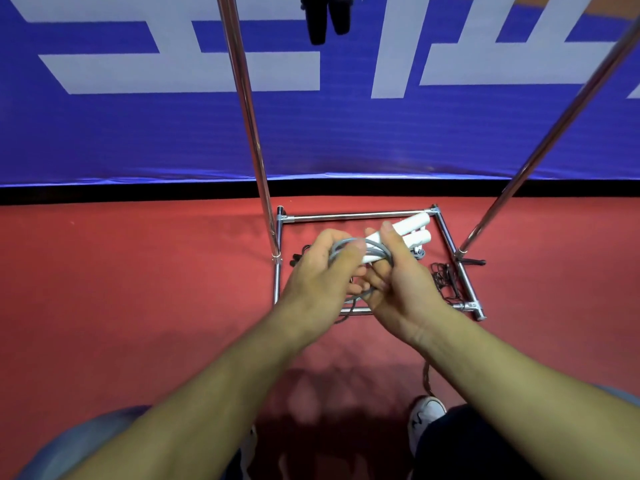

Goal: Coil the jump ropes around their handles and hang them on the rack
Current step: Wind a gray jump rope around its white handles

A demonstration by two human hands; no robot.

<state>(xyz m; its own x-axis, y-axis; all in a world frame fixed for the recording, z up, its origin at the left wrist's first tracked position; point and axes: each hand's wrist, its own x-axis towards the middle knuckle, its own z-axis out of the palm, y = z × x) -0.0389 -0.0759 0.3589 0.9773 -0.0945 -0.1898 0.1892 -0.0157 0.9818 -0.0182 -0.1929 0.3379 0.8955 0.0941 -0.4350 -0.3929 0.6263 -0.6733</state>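
Note:
My right hand (398,282) grips two white jump-rope handles (417,227) held side by side, their ends pointing up and right. A grey rope (372,251) loops around the handles near my fingers. My left hand (322,271) pinches this grey rope just left of the handles. A loose length of the rope hangs below both hands toward the floor. The metal rack (356,215) stands right in front, its base frame under my hands. A black jump rope (327,19) hangs from the rack at the top of the view.
Two chrome uprights (247,109) rise from the rack base. A black rope (446,282) lies tangled on the red floor by the base's right bar, and black handles (296,259) lie at its left. A blue banner wall stands behind. My white shoe (424,415) is below.

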